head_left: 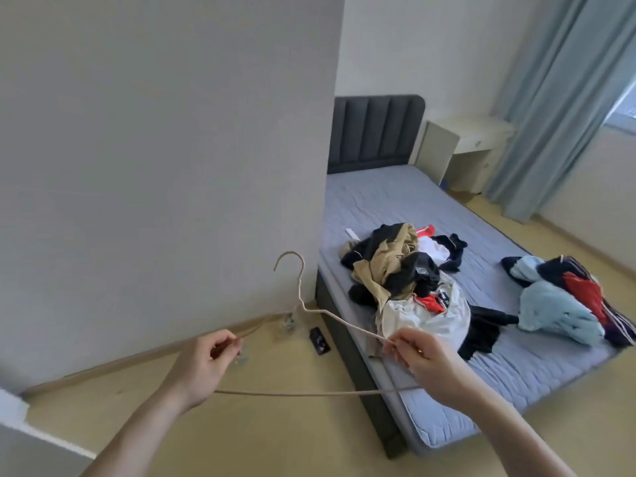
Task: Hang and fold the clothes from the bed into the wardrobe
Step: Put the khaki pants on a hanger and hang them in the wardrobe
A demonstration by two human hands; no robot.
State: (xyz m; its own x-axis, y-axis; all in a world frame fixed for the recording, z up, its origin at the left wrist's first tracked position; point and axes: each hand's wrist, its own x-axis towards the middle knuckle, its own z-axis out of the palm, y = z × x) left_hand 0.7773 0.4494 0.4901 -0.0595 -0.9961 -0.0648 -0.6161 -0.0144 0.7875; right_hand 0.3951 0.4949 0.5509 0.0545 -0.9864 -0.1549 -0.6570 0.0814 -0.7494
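A thin wire hanger (303, 325) was held bare and level short of the bed (430, 208), its ends pinched by the left hand (203, 364) and right hand (425, 361), seemingly readied for the clothes (402, 270) heaped on that bed's near half.

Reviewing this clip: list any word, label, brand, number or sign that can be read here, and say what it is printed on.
No text here can be read.
Square label on the black garment in the clothes pile: too blurred to read.
Dark patch with pale marks on the white garment: too small to read.
Dark device on the floor beside the bed: no legible marking.
Hanger, held by left hand and right hand: no print visible.
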